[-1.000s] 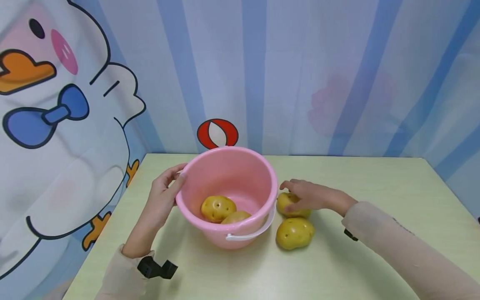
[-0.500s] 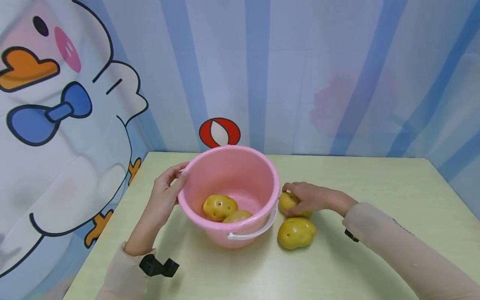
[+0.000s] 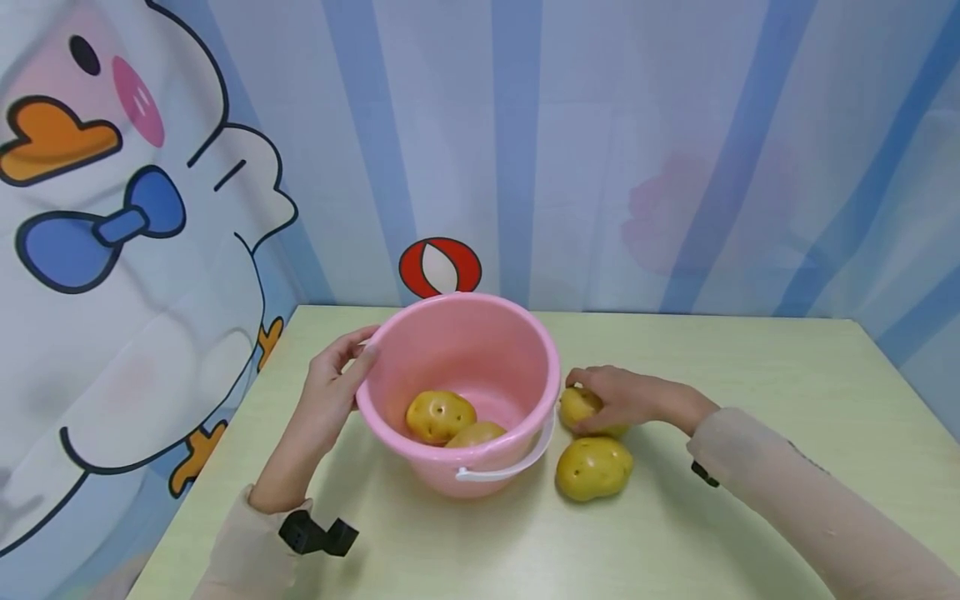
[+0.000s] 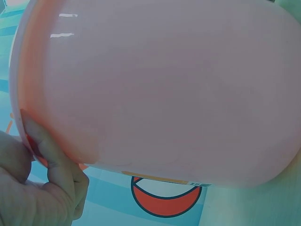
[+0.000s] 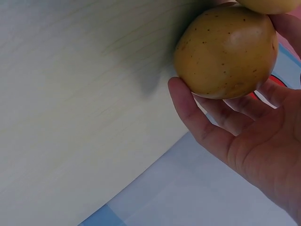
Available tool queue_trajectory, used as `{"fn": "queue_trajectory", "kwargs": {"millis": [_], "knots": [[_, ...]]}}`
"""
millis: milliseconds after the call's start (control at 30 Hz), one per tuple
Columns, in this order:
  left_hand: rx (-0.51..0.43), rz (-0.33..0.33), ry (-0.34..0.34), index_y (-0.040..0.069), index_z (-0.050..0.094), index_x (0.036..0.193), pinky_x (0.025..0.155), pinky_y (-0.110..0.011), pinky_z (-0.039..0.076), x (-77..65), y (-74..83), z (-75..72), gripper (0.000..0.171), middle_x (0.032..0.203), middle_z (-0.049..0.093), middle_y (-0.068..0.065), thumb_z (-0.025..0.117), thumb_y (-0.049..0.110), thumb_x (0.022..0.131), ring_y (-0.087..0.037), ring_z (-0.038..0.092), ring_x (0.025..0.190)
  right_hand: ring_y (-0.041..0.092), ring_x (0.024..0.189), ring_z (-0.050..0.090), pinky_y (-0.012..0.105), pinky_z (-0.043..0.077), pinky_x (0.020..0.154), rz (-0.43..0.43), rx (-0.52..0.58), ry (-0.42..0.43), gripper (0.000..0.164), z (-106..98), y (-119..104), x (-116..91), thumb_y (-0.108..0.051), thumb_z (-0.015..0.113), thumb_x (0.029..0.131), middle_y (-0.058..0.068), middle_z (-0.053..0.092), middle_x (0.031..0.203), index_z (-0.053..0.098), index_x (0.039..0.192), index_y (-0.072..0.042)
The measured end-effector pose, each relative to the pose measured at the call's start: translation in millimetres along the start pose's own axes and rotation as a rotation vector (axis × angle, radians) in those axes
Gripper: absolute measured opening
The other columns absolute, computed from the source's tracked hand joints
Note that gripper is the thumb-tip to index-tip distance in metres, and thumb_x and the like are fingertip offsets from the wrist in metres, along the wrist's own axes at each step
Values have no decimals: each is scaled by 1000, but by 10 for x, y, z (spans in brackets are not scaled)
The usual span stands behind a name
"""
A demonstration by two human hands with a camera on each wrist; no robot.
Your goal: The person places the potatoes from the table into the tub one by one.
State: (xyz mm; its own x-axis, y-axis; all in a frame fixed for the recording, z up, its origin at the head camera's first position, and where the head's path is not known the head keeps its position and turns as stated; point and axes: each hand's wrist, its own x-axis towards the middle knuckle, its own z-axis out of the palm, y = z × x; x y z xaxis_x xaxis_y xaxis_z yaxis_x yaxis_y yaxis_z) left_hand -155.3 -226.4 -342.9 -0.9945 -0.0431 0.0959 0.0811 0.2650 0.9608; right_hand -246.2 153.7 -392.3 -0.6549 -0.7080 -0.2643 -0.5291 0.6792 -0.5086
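Beside the round pink plastic bucket: two potatoes loaded, two remaining on the pale green desk.
Right hand is curling around the farther yellow potato; left hand is gripping the rim; nearer yellow potato is lying untouched.

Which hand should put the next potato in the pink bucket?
The right hand, probably. Its fingers already curl round a potato beside the bucket. The left hand is busy gripping the bucket's rim.
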Motion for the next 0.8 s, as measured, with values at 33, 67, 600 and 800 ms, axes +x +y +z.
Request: {"fn": "queue_trajectory", "kwargs": {"millis": [33, 67, 600, 800], "knots": [[0, 0, 0, 4, 48, 145, 65, -23, 57, -1, -1, 1, 46, 114, 49, -19, 53, 27, 105, -16, 63, 73, 21, 93, 51, 39, 45, 81, -3, -1, 1, 53, -3, 4, -4, -36, 74, 90, -1, 56, 100, 53, 129, -6], [0, 0, 0, 4, 48, 145, 65, -24, 57, -1, -2, 1, 46, 114, 49, -19, 53, 28, 105, -16, 63, 73, 21, 93, 51, 39, 45, 80, -7, 0, 1, 53, -7, 7, -8, -36, 74, 90, -1, 56, 100, 53, 129, -6], [-7, 13, 5, 4, 50, 143, 63, -24, 58, 11, -17, 4, 44, 110, 49, -18, 52, 26, 105, -16, 63, 71, 20, 91, 52, 38, 47, 78, -12, 0, 27, 56, -176, 20, -70, -33, 75, 88, 0, 57, 98, 53, 130, -5], [2, 10, 4, 4, 50, 144, 64, -25, 58, 3, -10, 4, 45, 112, 50, -19, 52, 27, 105, -16, 64, 74, 20, 92, 52, 38, 47, 79, -36, -10, 44, 53, -254, -15, -109, -30, 74, 88, -1, 58, 97, 54, 129, -3]]}}
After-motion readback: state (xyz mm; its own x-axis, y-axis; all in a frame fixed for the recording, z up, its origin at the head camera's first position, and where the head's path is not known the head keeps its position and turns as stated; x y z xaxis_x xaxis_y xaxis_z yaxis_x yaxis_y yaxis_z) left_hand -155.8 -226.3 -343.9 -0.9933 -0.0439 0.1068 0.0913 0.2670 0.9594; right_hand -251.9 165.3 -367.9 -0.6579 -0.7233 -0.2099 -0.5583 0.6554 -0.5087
